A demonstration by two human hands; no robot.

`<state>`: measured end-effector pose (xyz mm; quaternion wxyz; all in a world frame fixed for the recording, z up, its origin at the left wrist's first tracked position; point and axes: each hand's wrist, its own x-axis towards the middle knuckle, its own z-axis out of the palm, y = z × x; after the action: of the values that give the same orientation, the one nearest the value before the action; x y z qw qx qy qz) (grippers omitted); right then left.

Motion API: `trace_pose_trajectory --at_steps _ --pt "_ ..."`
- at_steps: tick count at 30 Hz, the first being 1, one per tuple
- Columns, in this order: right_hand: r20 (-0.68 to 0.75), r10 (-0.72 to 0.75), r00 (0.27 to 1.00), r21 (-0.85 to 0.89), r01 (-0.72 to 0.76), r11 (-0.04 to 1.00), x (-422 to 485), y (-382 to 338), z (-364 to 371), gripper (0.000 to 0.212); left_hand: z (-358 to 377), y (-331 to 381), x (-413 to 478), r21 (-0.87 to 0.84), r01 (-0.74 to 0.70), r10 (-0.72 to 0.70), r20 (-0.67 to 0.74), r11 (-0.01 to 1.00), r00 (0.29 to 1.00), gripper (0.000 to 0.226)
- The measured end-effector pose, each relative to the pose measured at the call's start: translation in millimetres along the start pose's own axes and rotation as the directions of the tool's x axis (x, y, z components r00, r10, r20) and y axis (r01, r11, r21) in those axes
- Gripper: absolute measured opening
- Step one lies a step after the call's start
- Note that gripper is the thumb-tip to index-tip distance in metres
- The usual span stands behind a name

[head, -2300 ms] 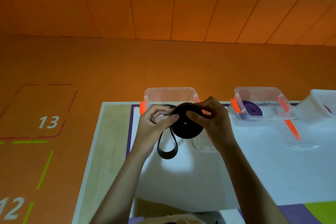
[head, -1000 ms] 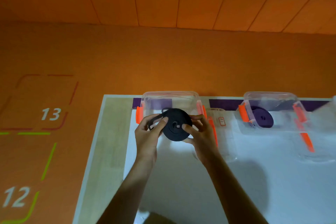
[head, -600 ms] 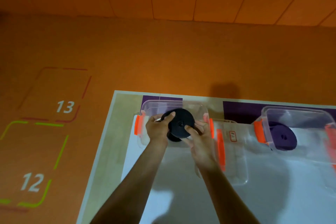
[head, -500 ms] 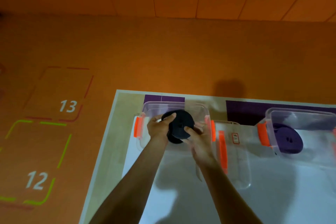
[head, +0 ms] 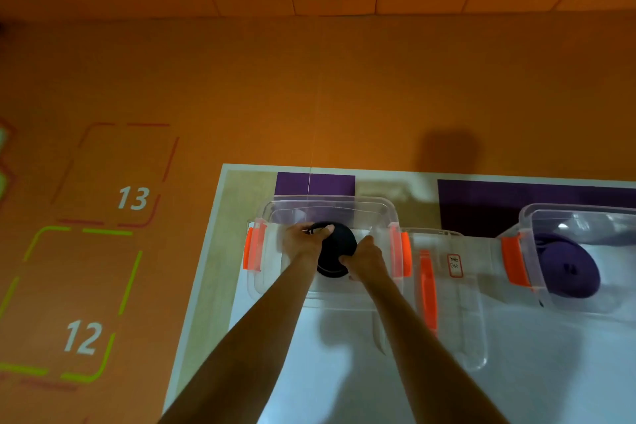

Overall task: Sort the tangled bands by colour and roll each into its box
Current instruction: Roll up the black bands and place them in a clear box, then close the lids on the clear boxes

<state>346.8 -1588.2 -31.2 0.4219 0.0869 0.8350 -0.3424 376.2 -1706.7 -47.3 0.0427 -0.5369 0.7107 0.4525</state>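
A rolled black band (head: 335,253) sits low inside the left clear box (head: 272,213), which has orange latches. My left hand (head: 304,241) grips the roll's upper left edge, thumb over the top. My right hand (head: 364,256) holds its right side from below. Both hands are inside the box. A rolled purple band (head: 568,267) lies in the second clear box (head: 530,217) to the right.
A clear lid (head: 447,303) with an orange latch and a small label lies flat between the two boxes. The white table (head: 344,382) ends at a wooden left strip; orange floor with numbered squares 12 and 13 lies beyond.
Both hands have finished winding the black band's loose tail, carried the roll forward from above the table and lowered it into the left box. The view has tilted down.
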Motion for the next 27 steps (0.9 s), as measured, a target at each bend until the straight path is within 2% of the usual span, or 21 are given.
trace_pose_trajectory --at_steps 3,6,8,10,12,14,16,17,18,19,21,22,24,27 --pt "-0.002 0.028 1.000 -0.078 -0.028 0.997 4.3 6.4 6.0 0.062 3.4 -4.1 -0.2 0.095 -0.065 0.067 -0.023 0.993 0.997 0.038" --pt "-0.026 -0.007 1.000 -0.163 0.003 0.987 2.5 5.6 6.7 0.053 2.2 -5.7 2.2 0.125 -0.076 0.084 -0.060 0.989 0.995 0.043" --pt "-0.007 -0.062 0.998 -0.245 0.059 0.968 -6.9 -2.7 1.6 0.045 -1.2 -6.2 4.4 0.176 -0.117 0.128 -0.051 0.977 0.990 0.048" --pt "-0.021 -0.193 0.981 -0.313 0.177 0.933 -23.4 -10.7 -8.4 0.035 -5.6 -5.8 4.7 0.252 -0.181 0.191 -0.014 0.951 0.981 0.052" --pt "-0.149 -0.404 0.903 -0.331 0.339 0.881 -45.9 -9.2 -27.6 0.020 -12.9 -3.0 2.6 0.318 -0.250 0.242 0.065 0.914 0.968 0.055" --pt "-0.368 -0.568 0.736 -0.344 0.460 0.819 -69.8 9.5 -53.0 0.014 -25.7 0.6 -4.5 0.397 -0.324 0.282 0.162 0.859 0.946 0.055" --pt "-0.553 -0.576 0.602 -0.308 0.495 0.813 -84.1 42.7 -76.1 0.013 -43.8 2.1 -18.5 0.454 -0.420 0.356 0.222 0.786 0.908 0.043" --pt "-0.606 -0.535 0.589 -0.289 0.463 0.838 -84.8 62.1 -82.5 0.012 -54.7 1.2 -29.2 0.475 -0.473 0.410 0.237 0.742 0.881 0.036" --pt "-0.628 -0.466 0.623 -0.261 0.395 0.881 -81.4 80.6 -85.8 0.014 -65.6 -1.2 -41.5 0.501 -0.524 0.470 0.242 0.689 0.849 0.032" --pt "-0.614 -0.372 0.696 -0.220 0.302 0.928 -73.9 97.8 -85.6 0.021 -76.4 -5.2 -54.4 0.536 -0.566 0.534 0.235 0.626 0.812 0.030" --pt "-0.498 -0.187 0.847 -0.175 0.113 0.978 -56.1 126.6 -79.5 0.036 -96.2 -16.2 -76.9 0.599 -0.619 0.650 0.205 0.508 0.732 0.029" --pt "-0.433 -0.134 0.891 -0.201 0.049 0.978 -49.1 136.7 -75.8 0.044 -103.9 -23.9 -85.1 0.621 -0.623 0.687 0.181 0.475 0.704 0.029" --pt "-0.390 -0.127 0.912 -0.294 0.008 0.956 -36.6 150.2 -66.3 0.049 -115.0 -42.6 -95.3 0.664 -0.588 0.707 0.126 0.461 0.696 0.038" --pt "-0.436 -0.155 0.886 -0.349 -0.008 0.937 -22.5 154.9 -55.9 0.048 -121.2 -71.7 -100.7 0.646 -0.524 0.635 0.077 0.556 0.769 0.069"
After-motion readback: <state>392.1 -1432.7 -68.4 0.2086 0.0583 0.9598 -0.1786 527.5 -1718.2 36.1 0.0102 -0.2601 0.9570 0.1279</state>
